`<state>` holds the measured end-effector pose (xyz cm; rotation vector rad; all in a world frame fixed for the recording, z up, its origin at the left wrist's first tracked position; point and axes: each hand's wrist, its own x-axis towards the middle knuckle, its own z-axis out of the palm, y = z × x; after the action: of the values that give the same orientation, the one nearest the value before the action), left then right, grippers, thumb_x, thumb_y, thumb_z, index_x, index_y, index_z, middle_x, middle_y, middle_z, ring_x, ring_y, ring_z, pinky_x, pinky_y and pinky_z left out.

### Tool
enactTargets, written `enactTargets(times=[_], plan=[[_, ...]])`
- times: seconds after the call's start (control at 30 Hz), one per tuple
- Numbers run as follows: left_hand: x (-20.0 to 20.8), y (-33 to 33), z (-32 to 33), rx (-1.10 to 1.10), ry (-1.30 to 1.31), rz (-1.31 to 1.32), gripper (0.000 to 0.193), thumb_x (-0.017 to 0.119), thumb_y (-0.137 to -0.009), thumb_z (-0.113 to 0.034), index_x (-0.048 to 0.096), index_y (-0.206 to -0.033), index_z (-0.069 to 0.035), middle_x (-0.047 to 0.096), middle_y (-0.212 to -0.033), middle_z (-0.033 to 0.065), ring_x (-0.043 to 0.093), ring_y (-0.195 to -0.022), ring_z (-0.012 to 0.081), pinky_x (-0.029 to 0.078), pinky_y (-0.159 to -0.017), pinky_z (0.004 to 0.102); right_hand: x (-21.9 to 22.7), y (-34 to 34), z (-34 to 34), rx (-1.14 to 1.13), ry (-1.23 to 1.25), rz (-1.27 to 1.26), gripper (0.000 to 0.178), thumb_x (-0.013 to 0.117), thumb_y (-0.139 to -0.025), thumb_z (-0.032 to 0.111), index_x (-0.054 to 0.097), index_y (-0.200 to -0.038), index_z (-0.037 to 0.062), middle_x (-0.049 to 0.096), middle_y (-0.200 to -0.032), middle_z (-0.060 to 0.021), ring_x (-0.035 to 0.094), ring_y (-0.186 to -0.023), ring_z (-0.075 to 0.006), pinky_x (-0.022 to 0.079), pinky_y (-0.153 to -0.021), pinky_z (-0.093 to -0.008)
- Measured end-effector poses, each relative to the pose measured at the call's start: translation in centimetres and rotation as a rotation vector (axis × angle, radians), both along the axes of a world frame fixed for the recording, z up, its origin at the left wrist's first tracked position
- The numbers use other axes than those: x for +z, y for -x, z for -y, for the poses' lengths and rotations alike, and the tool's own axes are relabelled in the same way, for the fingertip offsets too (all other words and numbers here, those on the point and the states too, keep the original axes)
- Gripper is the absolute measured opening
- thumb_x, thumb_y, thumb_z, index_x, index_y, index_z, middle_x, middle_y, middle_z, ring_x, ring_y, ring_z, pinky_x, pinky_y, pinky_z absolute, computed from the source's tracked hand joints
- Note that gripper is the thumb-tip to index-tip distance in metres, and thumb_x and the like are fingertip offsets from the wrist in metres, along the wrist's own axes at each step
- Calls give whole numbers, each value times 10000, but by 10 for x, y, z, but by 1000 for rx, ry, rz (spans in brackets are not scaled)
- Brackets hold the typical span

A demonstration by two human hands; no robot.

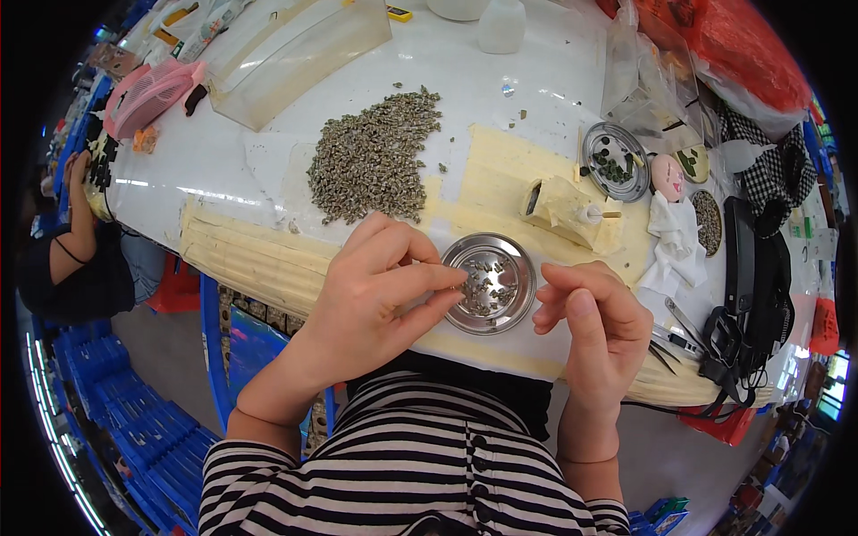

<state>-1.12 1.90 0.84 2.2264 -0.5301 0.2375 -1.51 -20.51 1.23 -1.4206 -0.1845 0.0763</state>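
A round steel dish (523, 308) with several small metal parts (490, 279) in it stands in front of me at the table's near edge. My left hand (380, 286) is at its left rim, thumb and forefinger pinched together; what lies between the fingertips is too small to make out. To the right of the dish hovers my right hand (597, 323), fingers loosely bent and thumb apart, with nothing visible in it. Beyond my left hand spreads a large heap of similar small metal parts (375, 156) on the white tabletop.
Right of centre sits a tape-wrapped block (567, 214). Behind it is a metal plate (617, 192) with dark pieces. A white cloth (672, 241), tweezers (684, 314) and a black strap bag (737, 277) lie at the right. Another person (76, 246) sits at far left.
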Motion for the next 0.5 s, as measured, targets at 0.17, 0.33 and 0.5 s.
enactTargets(times=[0.17,0.33,0.5], plan=[[4,-8,-17,217,15,14,190,758,-713,28,737,-891,-35,594,-819,60,552,-805,208,430,-699,310,-1,0,0,-10,6,6,190,571,-964,41,680,-1075,-69,651,-909,-109,610,-730,-120,497,-660,-227],[8,-10,-21,188,-90,45,162,746,-725,32,723,-878,-20,591,-812,63,555,-807,210,437,-705,307,-1,0,-2,-10,14,14,185,572,-964,42,680,-1061,-73,649,-898,-108,608,-726,-124,494,-653,-230],[6,-18,-25,242,-139,100,145,749,-723,16,707,-857,-20,586,-802,64,546,-794,220,437,-700,318,-1,0,-2,-3,10,6,178,569,-962,36,678,-1051,-74,647,-893,-106,605,-725,-122,490,-656,-229]])
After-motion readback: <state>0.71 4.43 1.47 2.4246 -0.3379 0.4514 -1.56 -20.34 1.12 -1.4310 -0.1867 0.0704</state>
